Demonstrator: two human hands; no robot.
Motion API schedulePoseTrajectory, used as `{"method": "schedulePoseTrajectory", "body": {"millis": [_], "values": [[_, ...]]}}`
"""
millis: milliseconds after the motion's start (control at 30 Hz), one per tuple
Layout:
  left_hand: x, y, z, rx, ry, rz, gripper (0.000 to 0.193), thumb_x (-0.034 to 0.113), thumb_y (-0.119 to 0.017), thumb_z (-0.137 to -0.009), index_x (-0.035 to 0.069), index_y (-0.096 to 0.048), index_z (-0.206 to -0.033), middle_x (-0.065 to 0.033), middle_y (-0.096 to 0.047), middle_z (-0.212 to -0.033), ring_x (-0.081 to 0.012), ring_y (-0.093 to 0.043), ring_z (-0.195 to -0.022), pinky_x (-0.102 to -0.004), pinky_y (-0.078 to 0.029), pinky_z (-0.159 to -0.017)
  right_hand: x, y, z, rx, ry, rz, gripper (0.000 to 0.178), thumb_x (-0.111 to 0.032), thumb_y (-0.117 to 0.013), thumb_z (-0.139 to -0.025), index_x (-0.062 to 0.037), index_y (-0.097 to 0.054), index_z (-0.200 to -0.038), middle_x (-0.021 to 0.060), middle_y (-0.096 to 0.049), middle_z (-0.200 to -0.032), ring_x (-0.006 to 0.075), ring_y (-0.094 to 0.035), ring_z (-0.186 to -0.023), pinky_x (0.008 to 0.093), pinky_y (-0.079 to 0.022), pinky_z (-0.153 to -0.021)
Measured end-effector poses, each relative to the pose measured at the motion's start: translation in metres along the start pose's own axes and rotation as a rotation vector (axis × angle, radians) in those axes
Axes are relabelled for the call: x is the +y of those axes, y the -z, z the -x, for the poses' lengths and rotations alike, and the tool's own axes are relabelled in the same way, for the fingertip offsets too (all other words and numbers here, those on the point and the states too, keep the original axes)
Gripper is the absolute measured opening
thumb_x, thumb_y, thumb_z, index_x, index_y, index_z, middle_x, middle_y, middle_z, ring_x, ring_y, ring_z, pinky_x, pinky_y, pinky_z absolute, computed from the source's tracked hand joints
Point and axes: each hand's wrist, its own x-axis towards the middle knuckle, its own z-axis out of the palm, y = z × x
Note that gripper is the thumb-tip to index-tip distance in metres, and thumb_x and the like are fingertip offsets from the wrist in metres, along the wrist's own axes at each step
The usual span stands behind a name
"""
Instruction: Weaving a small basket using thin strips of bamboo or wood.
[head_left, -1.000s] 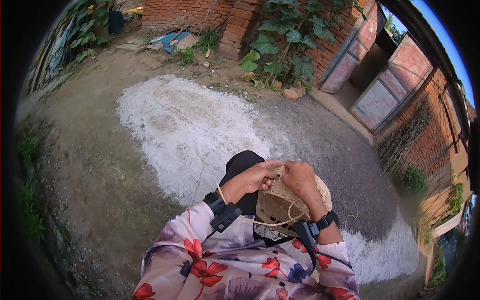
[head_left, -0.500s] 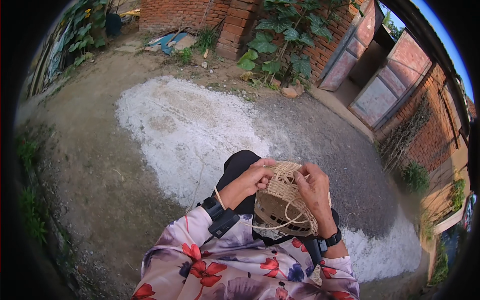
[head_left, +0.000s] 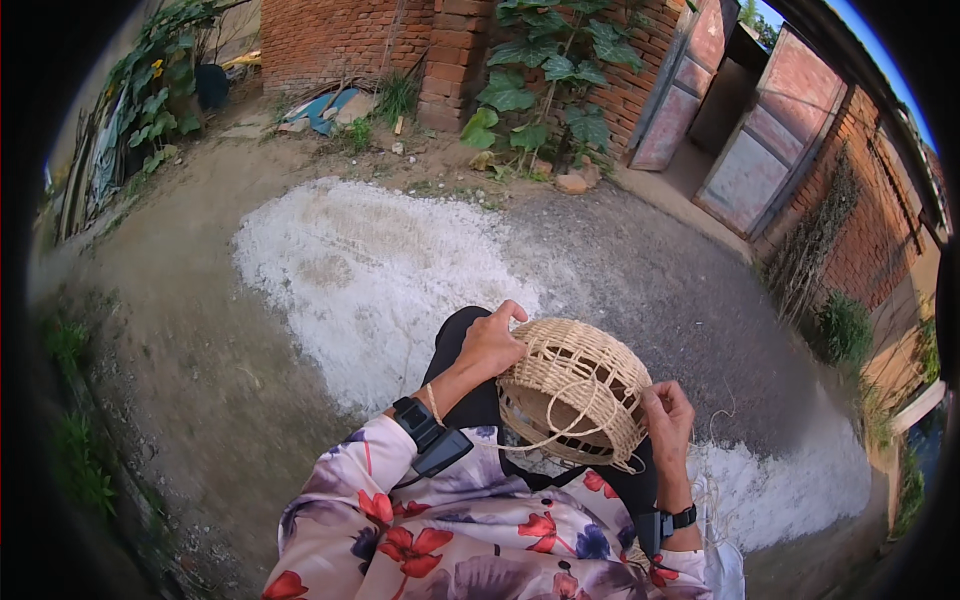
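A woven straw basket point(head_left: 575, 352) rests tilted on my lap, with an openwork band of gaps around its side. My left hand point(head_left: 490, 345) grips its left edge, fingers partly hidden behind the weave. A pale straw cord point(head_left: 520, 447) loops across the basket's near side and runs left to my left wrist. My right hand point(head_left: 668, 412) is beside the basket's right side, thumb and fingers pinched together; what lies between them is too small to make out. Thin loose strands point(head_left: 722, 412) show just to the right of that hand.
White powdery ground point(head_left: 370, 265) and dark grey gravel point(head_left: 640, 265) spread ahead of my knees. A brick wall point(head_left: 340, 45) with a leafy climbing plant point(head_left: 560, 70) stands beyond. At the right, a weathered metal door point(head_left: 770, 130) hangs open. Weeds point(head_left: 80, 460) grow at the left.
My right hand has moved from the basket's top down and right to its side. My left hand has shifted slightly left along the edge. More of the basket's openwork shows.
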Motion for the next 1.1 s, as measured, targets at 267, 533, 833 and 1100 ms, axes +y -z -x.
{"method": "schedulePoseTrajectory", "body": {"millis": [267, 533, 833, 1100], "values": [[-0.065, 0.064, -0.007, 0.292, -0.034, -0.546, 0.035, 0.0, -0.059, -0.075, 0.014, -0.053, -0.106, -0.0211, -0.065, -0.074, -0.0433, -0.064, -0.076, -0.0531, -0.049, -0.067, 0.023, 0.017, 0.016, 0.072, 0.012, -0.028, 0.012, -0.011, -0.062, -0.092, -0.0022, -0.059, -0.084, -0.004, -0.056, -0.072, 0.0021, -0.05, -0.063, 0.0196, -0.04, -0.053], [-0.151, 0.13, 0.015, 0.293, 0.19, -0.726, 0.026, 0.002, -0.061, -0.075, 0.012, -0.065, -0.099, -0.0202, -0.068, -0.088, -0.0397, -0.066, -0.089, -0.0496, -0.051, -0.078, 0.032, 0.025, 0.022, 0.103, -0.043, -0.044, 0.012, -0.013, -0.063, -0.092, -0.0036, -0.06, -0.085, -0.0049, -0.056, -0.072, 0.0017, -0.048, -0.06, 0.0184, -0.038, -0.052], [-0.02, 0.031, 0.013, -0.134, -0.333, -0.242, 0.021, 0.014, -0.059, -0.087, 0.003, -0.07, -0.101, -0.0115, -0.071, -0.08, -0.0201, -0.067, -0.07, -0.0322, -0.052, -0.067, 0.03, 0.019, 0.028, 0.067, -0.044, -0.061, 0.011, -0.013, -0.062, -0.093, -0.0042, -0.059, -0.087, -0.0056, -0.055, -0.072, 0.0013, -0.048, -0.061, 0.0182, -0.038, -0.053], [-0.001, 0.031, 0.013, -0.191, -0.088, -0.289, 0.021, 0.022, -0.062, -0.077, 0.005, -0.071, -0.086, -0.0172, -0.07, -0.08, -0.0343, -0.067, -0.075, -0.0418, -0.053, -0.069, 0.036, 0.019, 0.029, 0.057, -0.043, -0.088, 0.011, -0.014, -0.061, -0.094, -0.0044, -0.059, -0.088, -0.0063, -0.055, -0.073, 0.0007, -0.047, -0.062, 0.0182, -0.038, -0.054]]}}
